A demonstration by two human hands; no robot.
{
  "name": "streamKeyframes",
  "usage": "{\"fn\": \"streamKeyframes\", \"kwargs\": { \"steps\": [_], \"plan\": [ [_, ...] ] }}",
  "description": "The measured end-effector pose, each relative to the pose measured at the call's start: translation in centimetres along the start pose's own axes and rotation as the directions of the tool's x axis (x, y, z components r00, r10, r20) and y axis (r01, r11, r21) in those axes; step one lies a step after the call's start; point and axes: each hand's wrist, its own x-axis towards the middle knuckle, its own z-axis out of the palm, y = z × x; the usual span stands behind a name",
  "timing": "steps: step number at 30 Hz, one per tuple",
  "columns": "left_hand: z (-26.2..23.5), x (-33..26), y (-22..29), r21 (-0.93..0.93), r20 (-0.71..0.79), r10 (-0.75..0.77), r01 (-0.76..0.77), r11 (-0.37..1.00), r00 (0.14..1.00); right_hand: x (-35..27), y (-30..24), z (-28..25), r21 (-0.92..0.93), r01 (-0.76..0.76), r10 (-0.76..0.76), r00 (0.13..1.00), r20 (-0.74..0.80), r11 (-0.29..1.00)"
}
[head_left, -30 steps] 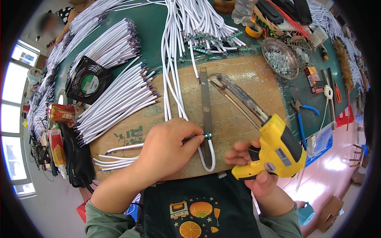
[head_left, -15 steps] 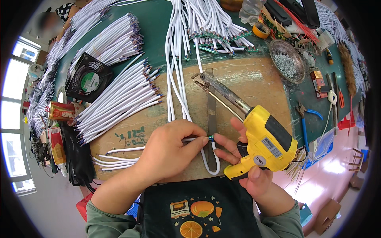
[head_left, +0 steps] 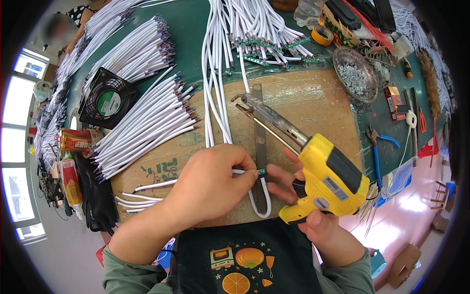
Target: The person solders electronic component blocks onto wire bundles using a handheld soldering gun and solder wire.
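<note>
A green work table [head_left: 196, 29] fills the upper half of the frame, with a brown board [head_left: 313, 98] laid across its middle. Long bundles of white cables [head_left: 142, 122] fan from the upper left toward the centre, and more white cables [head_left: 254, 24] hang down from the top edge. A black fan [head_left: 107, 104] sits at left of centre, and a round metal dish [head_left: 355, 73] of scraps lies at upper right.

The left hand [head_left: 210, 183], just below centre, is closed with thumb and fingertips pinched on a white cable [head_left: 242, 171]; the cable's end, carrying a small green circuit piece [head_left: 262, 172], sticks out just right of those fingertips and lies on a dark metal bar [head_left: 258, 142] that runs upright on the board. Below the pinch the cable loops down in a U near the board's lower edge.

The right hand [head_left: 318, 215], at lower right of centre, is wrapped tight around the grip of a yellow soldering gun [head_left: 330, 181]; its free fingers [head_left: 281, 176] stretch left, almost touching the circuit piece. The gun's tip [head_left: 240, 100] points to the upper left, well above the piece.
</note>
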Motion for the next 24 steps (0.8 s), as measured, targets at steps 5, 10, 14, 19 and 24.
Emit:
{"fn": "streamKeyframes", "kwargs": {
  "steps": [5, 10, 14, 19, 24],
  "plan": [
    [-0.2, 0.1, -0.3, -0.033, 0.031, -0.034, 0.035, 0.999, 0.999, -2.4, -1.2, -0.6, -0.003, -0.082, 0.081, 0.985, -0.151, 0.997],
    [-0.2, 0.1, -0.4, -0.047, 0.021, 0.056, -0.055, 0.997, 0.998, -6.2, -1.6, -2.3, -0.025, -0.126, 0.118, 0.969, -0.218, 0.992],
    [-0.2, 0.2, -0.5, -0.015, 0.017, 0.121, -0.121, 0.993, 0.993, -8.3, -1.3, -2.5, -0.116, -0.116, 0.084, 0.964, -0.251, 0.986],
    [-0.1, 0.3, -0.8, -0.009, 0.011, 0.165, -0.165, 0.986, 0.986, -9.6, -1.1, -3.0, -0.120, -0.151, 0.118, 0.962, -0.245, 0.981],
    [0.2, 0.1, -1.0, -0.038, -0.004, 0.176, -0.176, 0.984, 0.984, -10.1, -0.9, -3.0, -0.072, -0.188, 0.167, 0.958, -0.232, 0.979]
  ]
}}
